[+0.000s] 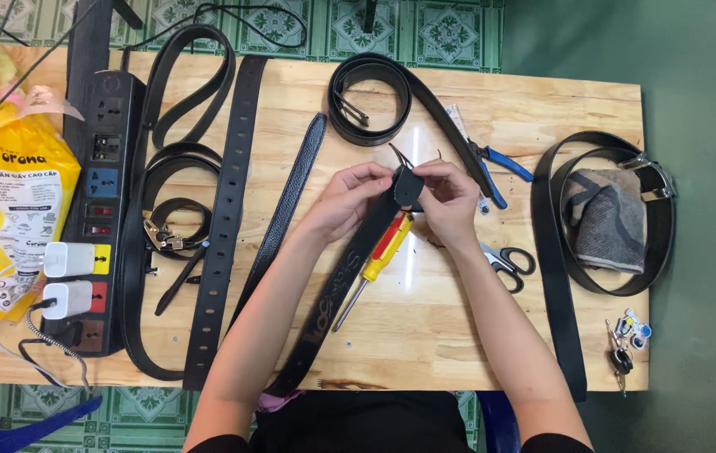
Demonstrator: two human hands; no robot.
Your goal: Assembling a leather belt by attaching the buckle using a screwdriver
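Two hands: both meet at the middle of the wooden table (pixel 475 335), working the folded end of one black belt.
Left hand (pixel 351 197): fingers curled, thumb and fingertips pinching the left side of the belt's end.
Right hand (pixel 450 200): fingers bent, pinching the same end from the right, touching the left hand's fingertips.
Held belt (pixel 337 294): black leather strap with stamped lettering, running from the hands down and left to the near table edge.
Screwdriver (pixel 379 260): yellow and red handle, lying under the hands, just right of the held belt.
Scissors (pixel 509 264): black handles, beside the right wrist.
Pliers (pixel 501 168): blue handles, right of the hands.
Coiled belt (pixel 371 101): black, above the hands.
Power strip (pixel 98 210): black, at the left, two white chargers plugged in.
Grey cloth (pixel 606 218): inside a looped belt at the right.
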